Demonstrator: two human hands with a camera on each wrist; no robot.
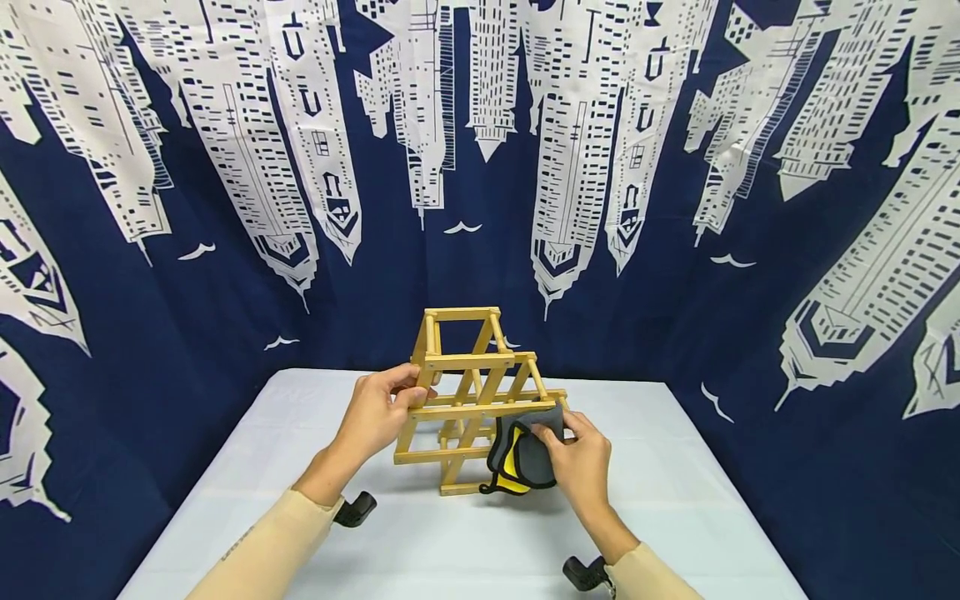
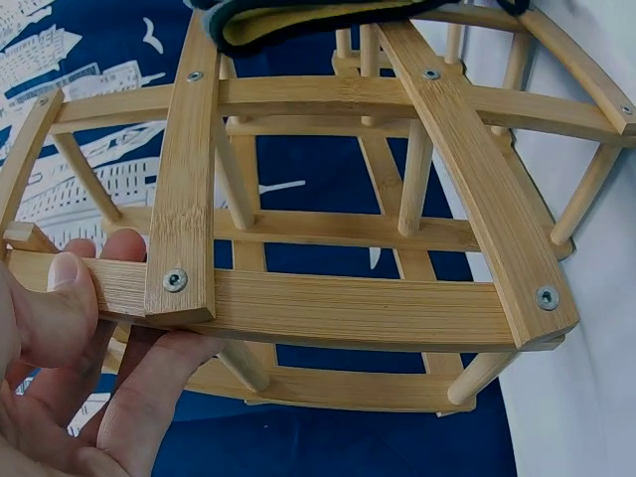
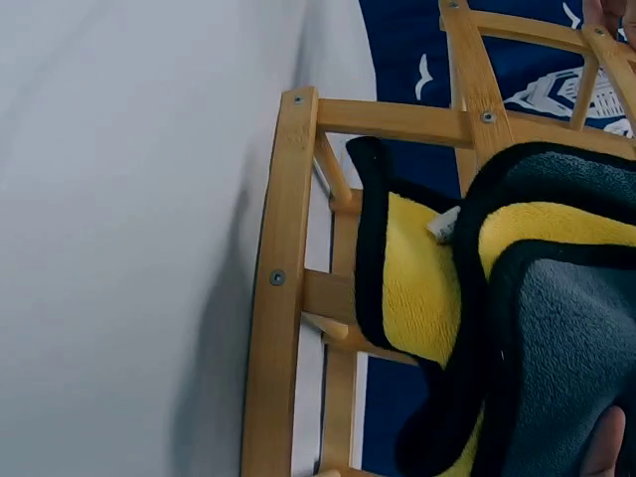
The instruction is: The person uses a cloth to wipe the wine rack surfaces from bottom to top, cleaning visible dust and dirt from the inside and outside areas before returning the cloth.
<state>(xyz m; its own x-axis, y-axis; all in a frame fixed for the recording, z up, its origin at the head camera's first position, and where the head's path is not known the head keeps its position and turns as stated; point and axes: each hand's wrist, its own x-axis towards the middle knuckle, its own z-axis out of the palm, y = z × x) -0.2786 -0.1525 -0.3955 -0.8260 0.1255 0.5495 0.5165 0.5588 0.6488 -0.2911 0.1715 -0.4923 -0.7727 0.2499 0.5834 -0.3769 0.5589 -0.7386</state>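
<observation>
A light wooden folding rack (image 1: 468, 362), made of flat slats and round dowels, stands tilted on the table. My left hand (image 1: 378, 410) grips its left side, and the left wrist view has the thumb and fingers (image 2: 62, 298) around a slat (image 2: 358, 310) near a screw. A microfiber cloth (image 1: 538, 458), grey on one side and yellow on the other with black edging, hangs folded at the rack's lower right. My right hand (image 1: 587, 458) pinches it, thumb over the grey face. In the right wrist view the cloth (image 3: 566, 328) covers part of the slats; most of that hand is out of frame.
The white table (image 1: 360, 558) spreads around the rack. Behind it hangs a dark blue curtain (image 1: 480, 275) printed with white buildings and birds. Black wrist-worn devices (image 1: 356, 509) sit below both forearms.
</observation>
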